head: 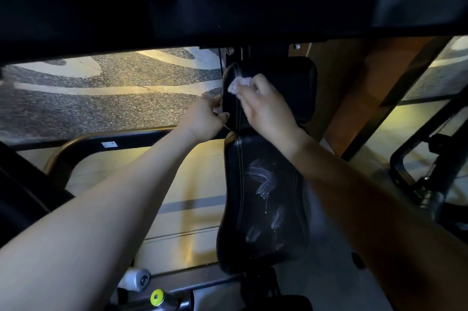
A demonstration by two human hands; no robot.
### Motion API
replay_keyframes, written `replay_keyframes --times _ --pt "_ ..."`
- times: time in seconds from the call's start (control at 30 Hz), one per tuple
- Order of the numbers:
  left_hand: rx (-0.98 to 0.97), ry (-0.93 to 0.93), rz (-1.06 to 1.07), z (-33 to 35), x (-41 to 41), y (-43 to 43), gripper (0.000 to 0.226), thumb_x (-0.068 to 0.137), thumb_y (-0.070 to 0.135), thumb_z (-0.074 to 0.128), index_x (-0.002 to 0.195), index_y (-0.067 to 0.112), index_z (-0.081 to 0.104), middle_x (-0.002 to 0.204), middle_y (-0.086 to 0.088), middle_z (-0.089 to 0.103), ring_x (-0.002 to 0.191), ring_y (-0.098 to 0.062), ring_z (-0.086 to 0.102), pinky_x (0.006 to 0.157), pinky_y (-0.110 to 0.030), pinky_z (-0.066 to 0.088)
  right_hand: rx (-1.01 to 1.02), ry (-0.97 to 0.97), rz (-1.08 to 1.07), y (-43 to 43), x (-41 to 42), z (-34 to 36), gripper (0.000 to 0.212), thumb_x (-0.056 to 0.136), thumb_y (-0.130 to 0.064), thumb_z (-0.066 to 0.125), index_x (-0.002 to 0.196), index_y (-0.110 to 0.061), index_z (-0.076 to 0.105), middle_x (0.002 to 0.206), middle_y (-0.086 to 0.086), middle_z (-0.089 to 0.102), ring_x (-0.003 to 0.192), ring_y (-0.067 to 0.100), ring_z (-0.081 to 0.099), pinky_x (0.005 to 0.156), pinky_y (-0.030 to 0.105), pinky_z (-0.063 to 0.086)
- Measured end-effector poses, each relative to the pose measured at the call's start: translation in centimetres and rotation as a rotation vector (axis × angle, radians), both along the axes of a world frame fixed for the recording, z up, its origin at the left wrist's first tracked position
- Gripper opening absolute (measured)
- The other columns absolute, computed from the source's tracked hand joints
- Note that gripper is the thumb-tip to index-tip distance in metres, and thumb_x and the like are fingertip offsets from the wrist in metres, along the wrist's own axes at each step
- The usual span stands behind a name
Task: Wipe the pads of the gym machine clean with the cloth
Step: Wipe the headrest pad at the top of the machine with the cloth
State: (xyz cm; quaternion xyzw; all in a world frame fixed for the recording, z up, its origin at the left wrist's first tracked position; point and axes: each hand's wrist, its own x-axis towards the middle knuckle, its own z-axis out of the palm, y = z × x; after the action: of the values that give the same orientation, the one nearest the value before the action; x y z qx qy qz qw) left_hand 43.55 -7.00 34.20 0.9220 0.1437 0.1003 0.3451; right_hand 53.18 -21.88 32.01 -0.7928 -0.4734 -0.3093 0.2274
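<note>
Two black pads of the gym machine lie ahead of me. The near seat pad (263, 209) shows wet streaks on its surface. Beyond it is the upper back pad (291, 93). My right hand (263, 105) presses a small white cloth (239, 84) against the upper left part of the back pad. My left hand (205, 118) grips the left edge of that same pad, fingers curled round it. Both forearms reach in from the bottom of the view.
A thick black frame bar (228, 6) crosses overhead. A curved metal tube (101, 141) runs at the left. A yellow adjustment knob (157, 297) and a white roller (135, 279) sit at the bottom. More black machine frame (430, 184) stands at the right over speckled floor (101, 108).
</note>
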Motion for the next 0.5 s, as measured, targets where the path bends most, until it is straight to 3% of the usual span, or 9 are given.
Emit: replay_keyframes --times 0.1,0.13,0.23,0.3,0.4,0.5 --pt "-0.058 0.023 0.064 -0.3 -0.2 1.0 0.038 0.096 0.017 0.058 0.132 0.006 0.063 0.128 -0.013 0.066 0.117 -0.027 0.063 0.09 -0.022 0.042 0.021 -0.049 0.018 0.4 0.9 2.4 0.017 0.102 -0.017 0.057 0.114 -0.009 0.066 0.102 0.013 0.054 0.09 0.023 0.056 0.071 0.025 0.044" --pt "-0.073 0.03 0.079 -0.4 -0.2 1.3 0.037 0.096 0.018 0.058 0.131 0.006 0.064 0.128 -0.012 0.067 0.117 -0.027 0.062 0.092 -0.023 0.042 0.066 -0.034 -0.01 0.9 1.3 3.1 0.018 0.102 -0.018 0.056 0.113 -0.008 0.067 0.104 0.013 0.055 0.092 0.021 0.058 0.074 0.025 0.047" --pt "-0.105 0.017 0.112 -0.7 0.0 2.0 0.036 0.097 0.021 0.057 0.13 0.009 0.065 0.128 -0.012 0.067 0.12 -0.027 0.061 0.103 -0.03 0.045 0.123 0.008 -0.139 2.7 1.4 3.3 0.023 0.103 -0.017 0.049 0.109 -0.002 0.066 0.107 0.017 0.054 0.092 0.031 0.061 0.077 0.043 0.056" --pt "-0.121 -0.014 0.135 -0.9 0.2 2.4 0.036 0.097 0.02 0.056 0.13 0.01 0.065 0.129 -0.012 0.067 0.119 -0.027 0.061 0.102 -0.03 0.046 0.05 -0.048 -0.122 2.7 0.3 2.3 0.024 0.1 -0.012 0.051 0.118 -0.001 0.063 0.112 0.018 0.054 0.099 0.033 0.059 0.081 0.042 0.056" --pt "-0.191 -0.119 0.162 -0.9 0.5 2.8 0.035 0.098 0.019 0.054 0.13 0.012 0.064 0.12 -0.01 0.07 0.099 -0.026 0.067 0.084 -0.027 0.05 -0.144 -0.066 -0.01 1.3 -0.3 1.8 0.033 0.098 -0.009 0.052 0.131 -0.006 0.057 0.113 0.017 0.049 0.102 0.032 0.054 0.075 0.044 0.056" --pt "-0.381 -0.311 0.117 0.2 0.8 2.6 0.033 0.098 0.028 0.056 0.129 0.02 0.064 0.11 0.001 0.069 0.097 -0.02 0.068 0.088 -0.037 0.057 -0.048 0.062 0.044 1.3 0.1 3.1 0.033 0.097 -0.009 0.058 0.13 -0.008 0.057 0.114 0.014 0.052 0.103 0.026 0.055 0.082 0.037 0.054"
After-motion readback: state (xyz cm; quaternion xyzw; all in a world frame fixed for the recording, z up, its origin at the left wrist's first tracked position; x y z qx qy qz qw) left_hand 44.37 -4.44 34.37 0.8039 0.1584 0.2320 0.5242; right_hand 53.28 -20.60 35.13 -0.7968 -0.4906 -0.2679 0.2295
